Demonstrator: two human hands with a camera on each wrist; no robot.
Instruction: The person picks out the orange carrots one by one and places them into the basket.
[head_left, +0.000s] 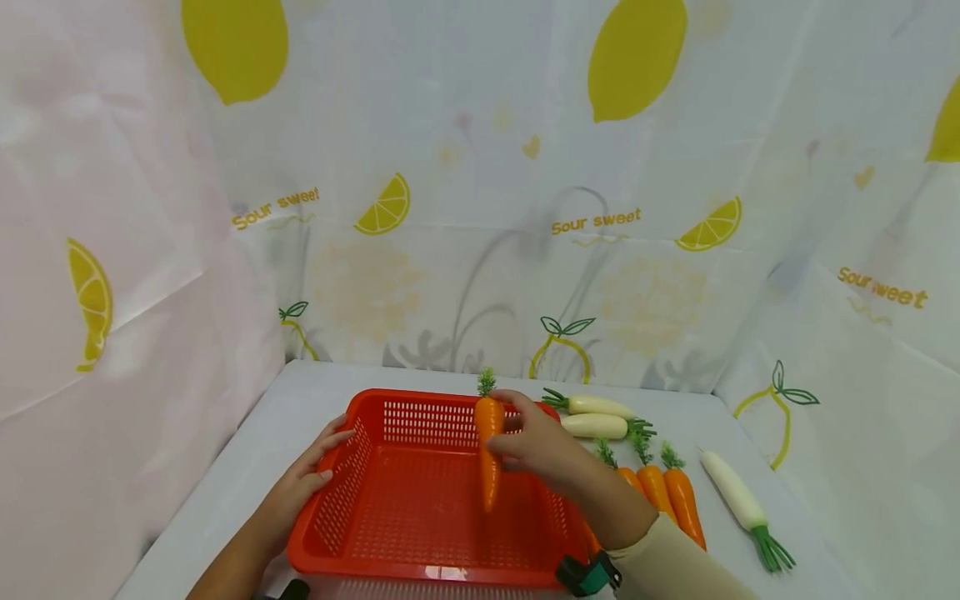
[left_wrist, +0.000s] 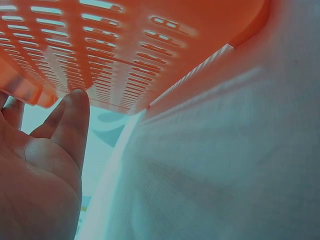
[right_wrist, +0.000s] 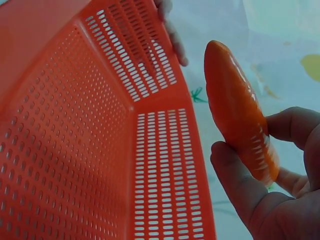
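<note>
My right hand [head_left: 536,440] holds an orange carrot [head_left: 489,450] near its leafy top, between thumb and fingers. The carrot hangs tip down over a red plastic basket [head_left: 442,570] with slotted walls; its smooth body shows in the right wrist view, beside the basket's rim. My left hand [head_left: 300,479] grips the basket's left rim. Some of its fingers lie over the edge, and in the left wrist view a fingertip [left_wrist: 77,100] meets the outer wall. The basket's floor is bare in the head view.
Right of the basket lie several more carrots [head_left: 681,500], partly hidden by my right forearm. Two white radishes [head_left: 596,426] lie side by side behind them, and another white radish [head_left: 735,492] is at the far right. A lemon-print curtain [head_left: 465,250] encloses the white table [head_left: 300,392].
</note>
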